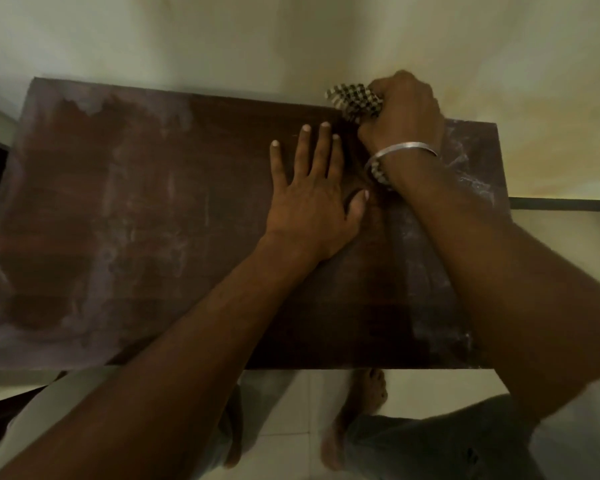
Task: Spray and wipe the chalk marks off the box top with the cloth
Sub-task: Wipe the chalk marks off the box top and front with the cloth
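Grey-white floor tiles (291,403) and my bare feet (364,393) lie nearest, just under the near edge of the dark brown wooden box top (187,271). Farther in, my left hand (312,199) lies flat on the wood with its fingers straight and spread. I judge it is there to steady the box and take my weight as I lean. Beyond it, at the far edge, my right hand (402,109) is fisted round the bunched black-and-white checked cloth (354,102), pressing it down on the surface, with a silver metal bangle (400,150) at the wrist. Bunching gives a firmer pad for scrubbing. The middle strip looks cleaner, while pale chalk smears (118,174) cover the left part and the right edge, so much wiping remains. No spray bottle is in view. Behind the box rises the pale wall (257,36).
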The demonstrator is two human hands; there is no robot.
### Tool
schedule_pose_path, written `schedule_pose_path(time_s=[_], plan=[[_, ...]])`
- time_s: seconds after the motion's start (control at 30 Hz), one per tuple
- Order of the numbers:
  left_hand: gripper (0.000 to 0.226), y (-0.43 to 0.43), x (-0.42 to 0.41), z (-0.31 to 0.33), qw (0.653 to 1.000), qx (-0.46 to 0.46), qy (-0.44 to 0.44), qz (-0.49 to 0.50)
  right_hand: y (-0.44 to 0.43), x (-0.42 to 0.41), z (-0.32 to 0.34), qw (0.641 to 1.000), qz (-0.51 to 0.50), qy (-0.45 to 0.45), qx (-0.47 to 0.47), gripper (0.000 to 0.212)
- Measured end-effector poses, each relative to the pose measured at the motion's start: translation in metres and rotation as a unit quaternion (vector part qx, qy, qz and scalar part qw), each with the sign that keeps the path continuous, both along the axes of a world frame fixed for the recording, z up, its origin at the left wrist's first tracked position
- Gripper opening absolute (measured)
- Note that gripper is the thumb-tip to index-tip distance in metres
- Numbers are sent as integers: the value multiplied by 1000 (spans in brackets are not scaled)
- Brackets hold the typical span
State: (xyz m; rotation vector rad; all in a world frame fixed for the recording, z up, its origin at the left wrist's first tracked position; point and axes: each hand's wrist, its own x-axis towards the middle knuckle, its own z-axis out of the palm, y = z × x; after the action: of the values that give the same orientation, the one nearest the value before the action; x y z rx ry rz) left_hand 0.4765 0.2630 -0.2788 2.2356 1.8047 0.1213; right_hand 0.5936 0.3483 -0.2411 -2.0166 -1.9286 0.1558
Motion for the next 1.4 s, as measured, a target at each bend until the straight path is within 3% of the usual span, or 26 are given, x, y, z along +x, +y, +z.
schedule_pose_path(time_s=[0.17,0.3,0.5,0.73,0.93,1.17,1.4], plan=[[82,1,1,2,1000,-5,0,2,1,9,-2,1000,9,-14,-3,30],[81,0,0,1,1000,0,-7,-1,-22,27,-7,999,36,-3,7,42],[79,-4,4,4,1000,3,-16,-6,14,21,-1,1000,-9,-6,-10,37],[79,-9,8,5,999,-10,-15,-28,-37,36,-6,1000,12,9,-9,41],[79,-14,12,8,999,-27,-11,-35,11,35,3,999,-19,27,-24,41],[78,-23,15,7,999,-26,-8,-40,-48,46,-5,1000,10,19,-13,41],[78,-42,22,10,997,-44,2,-69,-21,50,3,999,-3,16,-41,43]])
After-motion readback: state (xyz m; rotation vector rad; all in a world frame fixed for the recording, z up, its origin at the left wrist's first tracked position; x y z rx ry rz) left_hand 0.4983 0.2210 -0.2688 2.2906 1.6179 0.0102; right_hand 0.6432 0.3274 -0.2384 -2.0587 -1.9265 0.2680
